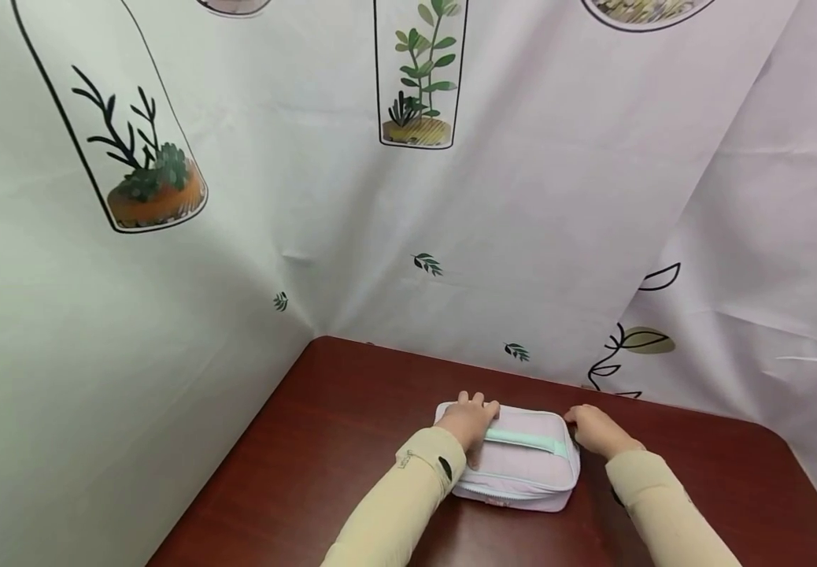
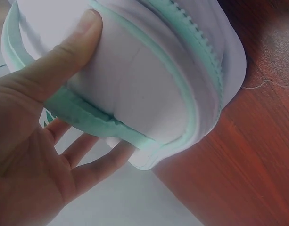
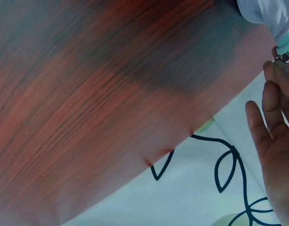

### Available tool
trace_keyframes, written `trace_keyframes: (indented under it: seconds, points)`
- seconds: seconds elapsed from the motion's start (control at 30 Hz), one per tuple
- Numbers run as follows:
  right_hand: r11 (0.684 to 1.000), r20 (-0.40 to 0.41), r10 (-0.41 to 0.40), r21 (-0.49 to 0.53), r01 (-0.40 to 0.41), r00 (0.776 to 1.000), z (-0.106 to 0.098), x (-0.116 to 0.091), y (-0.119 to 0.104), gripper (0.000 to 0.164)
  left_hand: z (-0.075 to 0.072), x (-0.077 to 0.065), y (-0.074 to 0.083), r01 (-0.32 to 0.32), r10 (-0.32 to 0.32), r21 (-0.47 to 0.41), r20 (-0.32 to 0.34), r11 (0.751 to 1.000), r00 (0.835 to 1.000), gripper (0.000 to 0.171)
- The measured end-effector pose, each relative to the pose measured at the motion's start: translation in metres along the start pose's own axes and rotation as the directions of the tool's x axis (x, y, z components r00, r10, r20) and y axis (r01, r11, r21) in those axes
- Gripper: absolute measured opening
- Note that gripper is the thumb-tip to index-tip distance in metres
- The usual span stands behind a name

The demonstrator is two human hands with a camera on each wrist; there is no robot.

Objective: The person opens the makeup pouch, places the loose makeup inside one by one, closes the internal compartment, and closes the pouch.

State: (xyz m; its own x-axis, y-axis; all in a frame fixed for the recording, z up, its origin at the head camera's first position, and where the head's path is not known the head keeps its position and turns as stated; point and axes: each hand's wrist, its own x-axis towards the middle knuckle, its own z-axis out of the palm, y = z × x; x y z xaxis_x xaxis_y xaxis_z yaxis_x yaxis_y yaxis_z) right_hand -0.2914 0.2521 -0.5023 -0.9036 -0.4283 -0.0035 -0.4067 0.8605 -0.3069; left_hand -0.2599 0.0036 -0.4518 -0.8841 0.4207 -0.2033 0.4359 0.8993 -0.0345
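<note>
A pale pink zippered pouch [image 1: 522, 470] lies on the table, with a mint-green carrying strap [image 1: 529, 441] across its top. My left hand [image 1: 467, 421] holds the pouch at its left side. In the left wrist view the thumb [image 2: 90, 30] presses on the top panel and the fingers reach past the strap to the far edge. Mint zipper teeth [image 2: 196, 35] run along the near side. At the far right corner, my right hand [image 1: 596, 429] pinches the metal zipper pull [image 3: 284, 57] between thumb and fingers, beside the mint zipper tape.
The pouch rests on a dark red-brown wooden table [image 1: 352, 425] with rounded far corners. White cloth [image 1: 508, 220] printed with plants and jars hangs behind the table, and more cloth [image 1: 97, 339] hangs along its left side.
</note>
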Motion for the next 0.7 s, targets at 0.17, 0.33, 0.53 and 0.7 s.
trace_keyframes:
  seconds: [0.17, 0.33, 0.53, 0.7]
  points:
    - [0.999, 0.014, 0.031, -0.009, -0.031, 0.999, -0.002, -0.011, 0.003, 0.017, 0.002, 0.001, 0.000, -0.008, 0.008, 0.022, -0.009, 1.000, 1.000, 0.086]
    - [0.995, 0.008, 0.088, 0.052, -0.088, 0.996, -0.002, -0.028, 0.002, 0.011, 0.002, -0.001, -0.002, -0.015, 0.015, 0.009, -0.003, 1.000, 1.000, 0.086]
    - [0.980, 0.018, 0.099, 0.169, -0.100, 0.995, 0.000, -0.049, 0.001, 0.011, 0.000, -0.004, -0.005, -0.020, 0.020, -0.005, 0.005, 1.000, 1.000, 0.086]
    - [0.947, 0.020, 0.081, 0.311, -0.083, 0.997, 0.000, -0.060, 0.001, 0.014, -0.001, -0.002, -0.008, -0.033, 0.033, -0.028, 0.012, 0.999, 0.999, 0.086]
